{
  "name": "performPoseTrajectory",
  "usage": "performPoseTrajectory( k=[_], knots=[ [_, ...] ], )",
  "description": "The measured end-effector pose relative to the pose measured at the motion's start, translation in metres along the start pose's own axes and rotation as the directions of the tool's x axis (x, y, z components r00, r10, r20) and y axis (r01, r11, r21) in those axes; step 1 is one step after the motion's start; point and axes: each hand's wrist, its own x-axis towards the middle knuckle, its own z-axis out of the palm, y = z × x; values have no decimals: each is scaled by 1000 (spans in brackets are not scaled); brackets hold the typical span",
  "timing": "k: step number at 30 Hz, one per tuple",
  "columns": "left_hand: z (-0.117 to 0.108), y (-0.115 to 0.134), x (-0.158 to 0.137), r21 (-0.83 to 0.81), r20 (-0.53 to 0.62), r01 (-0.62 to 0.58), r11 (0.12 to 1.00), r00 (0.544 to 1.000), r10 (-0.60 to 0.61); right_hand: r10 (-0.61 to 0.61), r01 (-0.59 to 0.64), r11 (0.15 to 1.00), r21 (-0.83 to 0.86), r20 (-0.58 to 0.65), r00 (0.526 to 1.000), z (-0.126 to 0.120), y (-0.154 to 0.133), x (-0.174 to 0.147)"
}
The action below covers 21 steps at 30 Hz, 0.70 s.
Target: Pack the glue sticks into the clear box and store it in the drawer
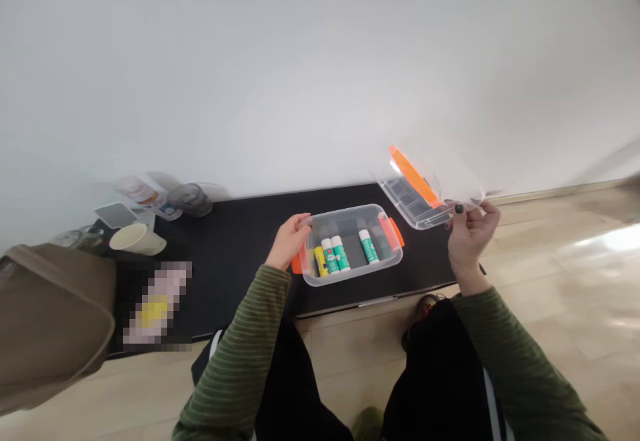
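My left hand closes over the left end of a clear plastic box with orange clips, fingers on its rim. Inside lie several glue sticks: a yellow one, two white-and-green ones side by side, and another white-and-green one farther right. To the right, my right hand pinches the edge of a clear plastic piece with an orange clip. This piece is tilted near the wall and partly blurred; whether it is a lid or a second box I cannot tell.
The black table stands against a white wall. At its left are a paper cup, a dark glass, a white bottle, a grey flat object and a pixelated item. A brown draped shape fills the left edge.
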Motion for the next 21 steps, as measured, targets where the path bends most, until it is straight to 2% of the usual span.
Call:
performPoseTrajectory(
  k=[3,6,8,10,12,14,17,21],
  knots=[
    [-3,3,-8,35,-35,41,999,999,-40,99,-100,989,109,12,995,11,-7,-4],
    [-7,7,-13,49,-76,69,996,995,-65,261,-281,936,213,115,958,22,-10,-7],
    [-9,8,-14,21,-85,61,998,995,-59,394,-445,866,229,235,889,29,-10,-9],
    [-10,9,-14,-33,-70,53,998,996,-55,506,-586,789,186,345,791,37,-8,-12],
    [-10,10,-14,-81,-47,65,995,997,-69,578,-673,731,115,420,699,45,-5,-16],
    [-10,11,-15,-118,-26,85,989,996,-88,602,-697,714,56,458,654,53,-3,-20],
    [-10,12,-18,-122,-21,73,990,997,-76,584,-661,750,1,467,664,62,0,-25],
    [-11,13,-22,-49,9,41,998,999,-40,564,-596,798,-85,453,691,71,6,-29]
  ],
)
